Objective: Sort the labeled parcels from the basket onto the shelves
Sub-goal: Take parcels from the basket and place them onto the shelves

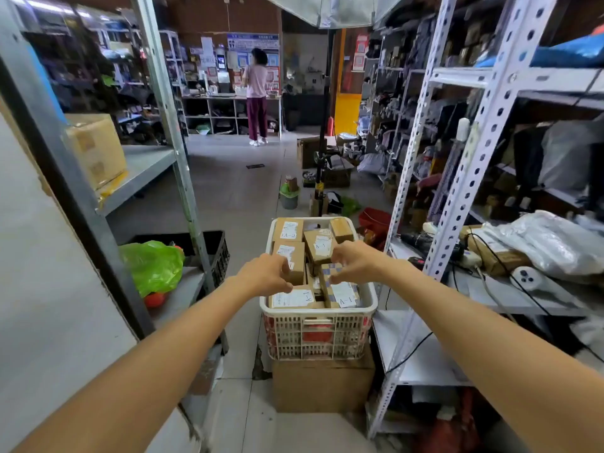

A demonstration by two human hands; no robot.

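— Where are the parcels [289, 230] sitting?
— They are lying packed in the white basket [318, 325], which is resting on a cardboard box [322, 384] between the shelves [425, 358] (labels reading A-1 and A-2)
— And the hands?
— The left hand [264, 274] and right hand [354, 261] are reaching over the parcels, fingers curling; I cannot tell whether either is gripping one

Green bag [152, 266] on my left beside a black crate [217, 253]; far ahead, a person [256, 93] stands at the worktop [206, 97].
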